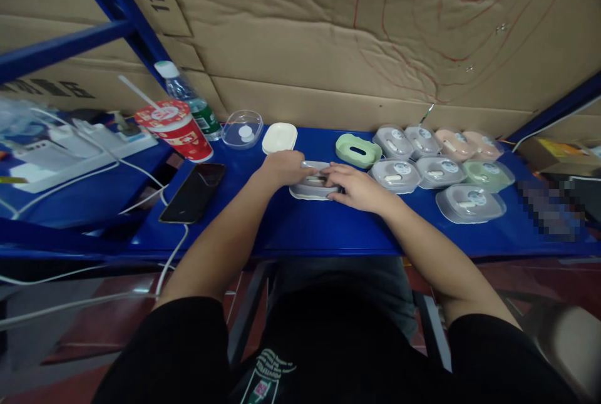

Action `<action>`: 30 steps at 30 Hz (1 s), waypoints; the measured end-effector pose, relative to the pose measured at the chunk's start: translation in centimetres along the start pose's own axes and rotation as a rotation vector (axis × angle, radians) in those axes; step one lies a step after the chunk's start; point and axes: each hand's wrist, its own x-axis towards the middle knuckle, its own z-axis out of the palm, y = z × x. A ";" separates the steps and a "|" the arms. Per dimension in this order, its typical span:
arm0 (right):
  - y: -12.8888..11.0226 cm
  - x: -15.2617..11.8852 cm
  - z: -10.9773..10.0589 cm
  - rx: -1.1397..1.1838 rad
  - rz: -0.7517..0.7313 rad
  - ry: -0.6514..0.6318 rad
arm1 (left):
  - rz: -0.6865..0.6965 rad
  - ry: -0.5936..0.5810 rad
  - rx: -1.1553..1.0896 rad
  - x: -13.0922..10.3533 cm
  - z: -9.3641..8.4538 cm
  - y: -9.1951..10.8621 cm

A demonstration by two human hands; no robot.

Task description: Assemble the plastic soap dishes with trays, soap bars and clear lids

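Observation:
Both hands are on a small grey plastic box (313, 192) with rounded corners, resting on the blue table in the middle of the head view. My left hand (283, 168) grips its left end, fingers curled over the top. From the right, my right hand (354, 186) holds the box with its fingers bent over the top and side. The hands hide much of the box's upper face. Just behind it on the right lies a green plastic cover (370, 155) with an oval slot. A cream plastic tray (280, 139) sits behind my left hand.
Several lidded boxes (395, 175) in grey, peach and green stand to the right. On the left are a clear lid (242, 128) with white discs, a phone (193, 193), a red cup (186, 139), a water bottle (206, 117) and white cables. Cardboard (291, 84) walls the back.

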 end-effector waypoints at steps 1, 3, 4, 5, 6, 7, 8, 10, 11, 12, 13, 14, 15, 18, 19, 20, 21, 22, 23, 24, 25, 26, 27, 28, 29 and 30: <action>-0.1 0.1 0.0 -0.017 -0.011 -0.008 | 0.008 0.000 0.001 0.0 0.1 0.1; -0.1 0.2 0.0 -0.054 -0.019 -0.021 | 0.020 0.021 0.017 -0.1 0.5 0.6; 0.0 0.2 0.0 -0.067 -0.012 -0.026 | 0.021 0.039 0.027 -0.1 0.7 0.9; 0.2 0.2 0.1 -0.072 0.002 -0.030 | 0.020 0.058 0.035 -0.1 1.0 1.3; 0.5 0.2 0.1 -0.068 0.018 -0.033 | 0.016 0.074 0.036 0.0 1.2 1.5; 0.8 0.1 0.2 -0.056 0.033 -0.033 | 0.012 0.089 0.025 0.0 1.3 1.7; 1.2 0.1 0.2 -0.042 0.043 -0.029 | 0.003 0.107 0.000 0.1 1.3 1.8; 1.7 0.0 0.2 -0.016 0.046 -0.014 | -0.038 0.194 -0.076 0.3 0.9 1.2; 1.9 -0.1 0.3 -0.010 0.043 -0.006 | -0.078 0.264 -0.112 0.4 0.5 0.6; 2.1 -0.1 0.3 -0.008 0.041 -0.001 | -0.128 0.338 -0.142 0.4 0.0 -0.3; 2.1 -0.2 0.3 -0.010 0.039 0.000 | -0.191 0.417 -0.156 0.5 -0.5 -1.3; 2.2 -0.2 0.3 -0.013 0.039 -0.003 | -0.259 0.458 -0.158 0.6 -0.9 -2.5; 2.1 -0.2 0.3 -0.017 0.040 -0.008 | -0.326 0.472 -0.154 0.7 -1.3 -3.7; 2.1 -0.2 0.4 -0.027 0.043 -0.024 | -0.490 0.412 -0.137 1.1 -1.8 -6.9; 2.1 -0.2 0.4 -0.035 0.049 -0.024 | -0.522 0.368 -0.139 1.3 -1.7 -7.7; 2.1 -0.2 0.4 -0.046 0.059 -0.020 | -0.543 0.335 -0.145 1.6 -1.6 -8.3; 2.1 -0.1 0.5 -0.058 0.071 -0.014 | -0.556 0.312 -0.153 1.8 -1.5 -8.8; 2.1 -0.1 0.5 -0.071 0.084 -0.006 | -0.560 0.298 -0.159 2.0 -1.3 -9.1; 2.2 -0.1 0.5 -0.082 0.096 -0.001 | -0.563 0.292 -0.162 2.3 -1.1 -9.4; 2.2 -0.1 0.6 -0.090 0.106 -0.001 | -0.568 0.287 -0.163 2.5 -1.0 -9.6; 2.2 -0.1 0.6 -0.097 0.113 -0.005 | -0.576 0.282 -0.161 2.7 -0.9 -9.8; 2.2 -0.1 0.6 -0.104 0.118 -0.013 | -0.588 0.277 -0.160 2.8 -0.8 -9.9; 2.2 -0.1 0.6 -0.110 0.121 -0.021 | -0.600 0.276 -0.163 2.9 -0.7 -10.1; 2.2 -0.1 0.6 -0.118 0.122 -0.027 | -0.609 0.283 -0.170 2.9 -0.7 -10.2; 2.2 -0.2 0.6 -0.125 0.122 -0.032 | -0.612 0.296 -0.181 2.9 -0.7 -10.3; 2.2 -0.2 0.6 -0.133 0.122 -0.034 | -0.606 0.314 -0.194 2.8 -0.7 -10.4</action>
